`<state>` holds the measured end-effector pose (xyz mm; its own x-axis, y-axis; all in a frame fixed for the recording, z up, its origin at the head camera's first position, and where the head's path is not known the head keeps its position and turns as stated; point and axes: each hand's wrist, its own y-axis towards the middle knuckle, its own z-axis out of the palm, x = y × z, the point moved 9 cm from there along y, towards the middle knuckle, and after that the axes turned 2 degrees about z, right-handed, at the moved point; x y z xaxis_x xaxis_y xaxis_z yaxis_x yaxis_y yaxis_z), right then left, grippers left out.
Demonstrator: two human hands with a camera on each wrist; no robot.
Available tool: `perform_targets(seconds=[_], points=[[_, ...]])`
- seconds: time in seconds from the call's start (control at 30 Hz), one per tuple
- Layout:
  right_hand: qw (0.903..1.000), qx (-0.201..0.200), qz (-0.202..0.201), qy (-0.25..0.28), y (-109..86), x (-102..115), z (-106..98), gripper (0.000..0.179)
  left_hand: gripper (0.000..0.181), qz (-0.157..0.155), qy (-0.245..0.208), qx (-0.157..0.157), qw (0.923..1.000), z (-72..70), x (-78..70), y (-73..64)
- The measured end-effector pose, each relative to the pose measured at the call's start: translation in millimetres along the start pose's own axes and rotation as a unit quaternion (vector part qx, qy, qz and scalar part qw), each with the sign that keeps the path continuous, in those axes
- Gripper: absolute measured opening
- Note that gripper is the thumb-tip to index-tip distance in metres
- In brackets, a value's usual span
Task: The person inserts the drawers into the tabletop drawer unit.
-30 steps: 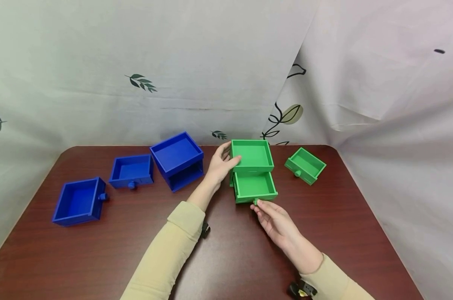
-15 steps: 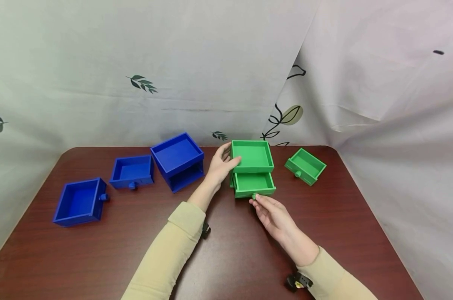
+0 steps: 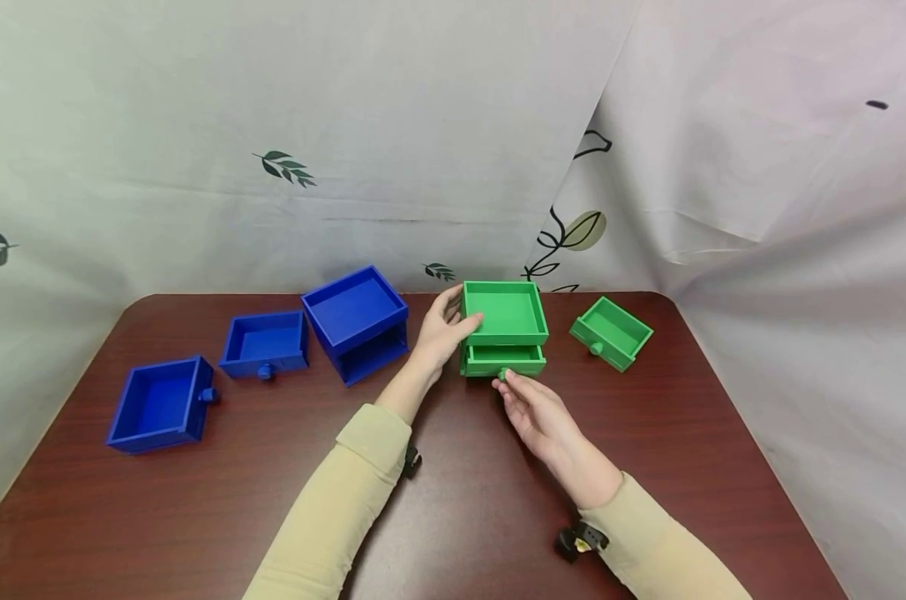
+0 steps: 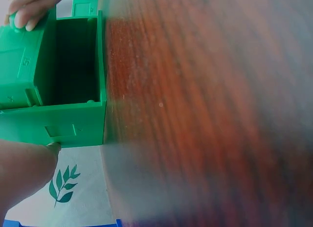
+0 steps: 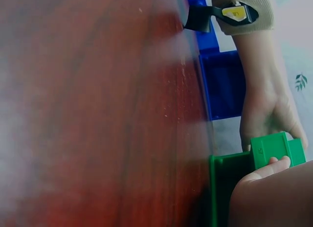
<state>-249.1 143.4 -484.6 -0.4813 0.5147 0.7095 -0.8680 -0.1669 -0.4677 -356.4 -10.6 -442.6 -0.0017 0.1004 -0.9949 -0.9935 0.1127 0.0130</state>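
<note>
A green drawer cabinet [image 3: 503,310] stands at the table's back, its top a shallow tray. My left hand [image 3: 439,333] holds it by the left side, thumb over the top rim; its other fingers are partly hidden. With thumb and fingertips my right hand [image 3: 546,423] pinches the round knob of a green drawer [image 3: 507,360], which sits partly inside the cabinet's upper slot. In the left wrist view the lower slot [image 4: 76,60] under this drawer is a bare, dark opening. A second green drawer [image 3: 613,332] lies to the right, apart from both hands.
Left of the green cabinet stands a blue cabinet [image 3: 355,308] with an open front, turned at an angle. Two blue drawers, one nearer [image 3: 160,404] and one farther back [image 3: 263,342], lie farther left on the brown table [image 3: 453,517]. A pale patterned cloth [image 3: 422,125] hangs behind.
The right hand has pushed the green drawer backward, so less of it sticks out of the cabinet. The left hand and the blue pieces have stayed in place.
</note>
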Motion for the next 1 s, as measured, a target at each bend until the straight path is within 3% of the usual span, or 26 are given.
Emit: perform_targets(seconds=[0.6,1.0], points=[[0.9974,-0.025,0.03,0.06,22.4,6.7,4.1,0.035,0.072,-0.009,0.006,0.0,0.9999,1.5,-0.9,-1.9],[0.9952,0.001,0.053,0.082,20.0,5.3,4.7,0.026,0.073,-0.012,0.009,0.005,0.9999,1.3,-1.1,-2.7]])
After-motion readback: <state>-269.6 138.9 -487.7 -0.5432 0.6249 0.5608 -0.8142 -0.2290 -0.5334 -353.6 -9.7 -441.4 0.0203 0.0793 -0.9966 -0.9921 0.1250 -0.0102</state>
